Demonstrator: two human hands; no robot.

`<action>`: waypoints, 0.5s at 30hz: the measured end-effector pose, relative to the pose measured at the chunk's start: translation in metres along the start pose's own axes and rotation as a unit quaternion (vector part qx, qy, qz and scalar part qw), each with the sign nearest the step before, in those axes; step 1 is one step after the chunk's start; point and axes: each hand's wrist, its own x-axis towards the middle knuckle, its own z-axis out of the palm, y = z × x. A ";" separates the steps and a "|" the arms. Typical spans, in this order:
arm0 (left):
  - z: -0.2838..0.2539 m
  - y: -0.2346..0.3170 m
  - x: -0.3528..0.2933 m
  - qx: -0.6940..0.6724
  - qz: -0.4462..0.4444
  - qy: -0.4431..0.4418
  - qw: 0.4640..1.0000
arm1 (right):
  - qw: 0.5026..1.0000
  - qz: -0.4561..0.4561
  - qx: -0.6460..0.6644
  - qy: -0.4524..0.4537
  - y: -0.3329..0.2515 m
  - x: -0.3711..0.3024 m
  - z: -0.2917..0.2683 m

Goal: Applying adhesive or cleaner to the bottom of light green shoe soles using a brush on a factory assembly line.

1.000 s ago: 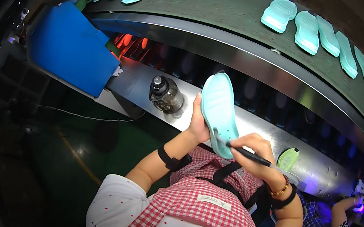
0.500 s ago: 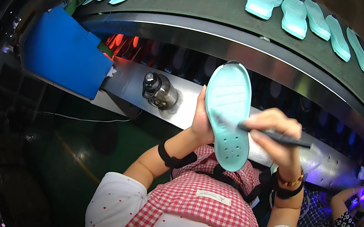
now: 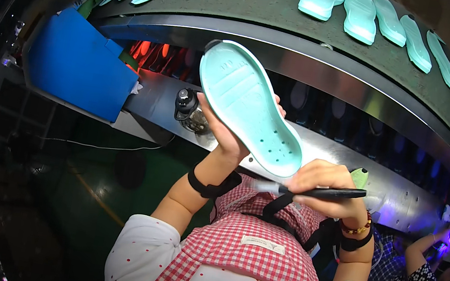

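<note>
A sole [image 3: 254, 109] is held in the left hand [image 3: 225, 137], a tool [image 3: 345, 194] in the right hand [image 3: 325, 184]; behind (beyond the bench [image 3: 156, 90]) other soles [image 3: 359, 19] are spread along a belt [image 3: 242, 0].

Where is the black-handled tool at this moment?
In the head view, right of centre, the black-handled tool is in the right hand, its blurred pale tip pointing left, just below the holed end of the turquoise sole in the left hand.

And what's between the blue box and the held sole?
A bottle, partly behind the left hand, on the metal ledge, in the head view.
</note>
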 end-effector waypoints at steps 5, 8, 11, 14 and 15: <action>0.001 0.000 0.002 0.037 0.022 0.049 0.998 | 0.984 0.060 -0.013 0.167 0.019 -0.007 -0.008; -0.002 0.007 0.007 -0.014 -0.016 -0.057 0.998 | 0.997 0.002 -0.052 0.051 0.006 -0.004 0.000; -0.003 0.010 0.004 0.063 0.002 -0.038 0.997 | 0.994 0.037 0.044 0.088 0.008 -0.013 -0.010; 0.009 0.006 0.006 0.053 0.002 0.025 0.998 | 0.975 0.093 0.010 0.202 0.016 -0.014 -0.004; 0.005 0.007 0.007 0.049 -0.005 -0.001 0.999 | 0.986 0.080 0.019 0.146 0.015 -0.014 0.001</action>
